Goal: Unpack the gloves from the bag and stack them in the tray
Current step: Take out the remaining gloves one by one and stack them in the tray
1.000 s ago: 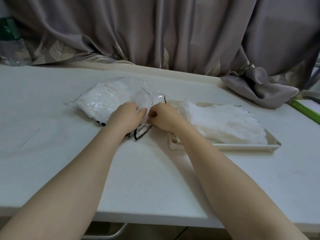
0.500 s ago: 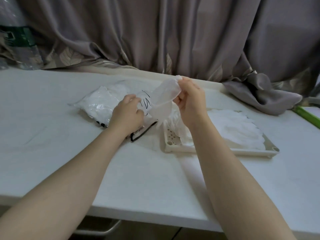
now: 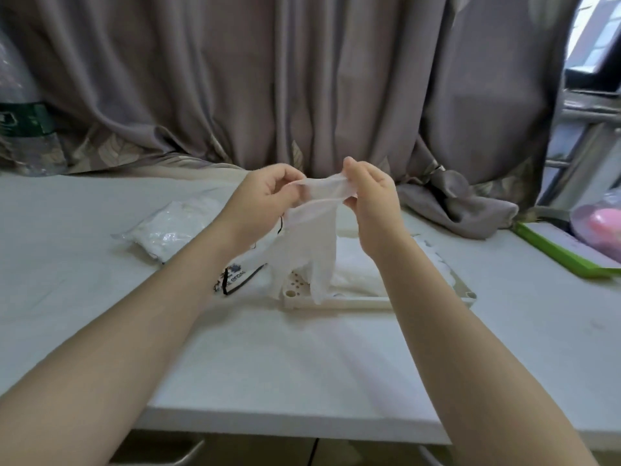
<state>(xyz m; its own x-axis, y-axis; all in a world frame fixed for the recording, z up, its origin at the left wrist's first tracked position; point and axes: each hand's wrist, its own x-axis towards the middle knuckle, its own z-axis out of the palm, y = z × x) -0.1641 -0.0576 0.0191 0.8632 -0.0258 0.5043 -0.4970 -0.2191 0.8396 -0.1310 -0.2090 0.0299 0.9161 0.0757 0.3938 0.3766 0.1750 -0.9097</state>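
Both hands were up above the counter (image 3: 302, 364) w/ one glove (image 3: 312, 250) stretched between them. Left hand (image 3: 265, 196) pinched one side of the cuff, right hand (image 3: 373, 196) pinched the other; each grip was narrow, thumb vs. fingertips on the thin film. The glove's body and fingers hung down, limp, over the near-left corner of the tray (image 3: 465, 290), tips just above it or brushing it; couldn't tell which.

Handling, as a judgement: the glove looked v. light, thin and translucent, w/ no stiffness at all. It draped and wrinkled, so it prob. clings to itself and to skin. The cuff rim seemed the best place to hold: a two-point pinch there kept it open and flat. Holding by the fingers would likely bunch it. It looked stretchy, so a hard pull may tear it.

The stack of gloves (image 3: 356, 274) already lay in the tray, white and layered. The bag (image 3: 174, 230) sat on the counter left of the tray, apparently w/ more inside, its open printed end near the left forearm. Laying this one flat on the stack prob. needs a slow lowering, fingers first.
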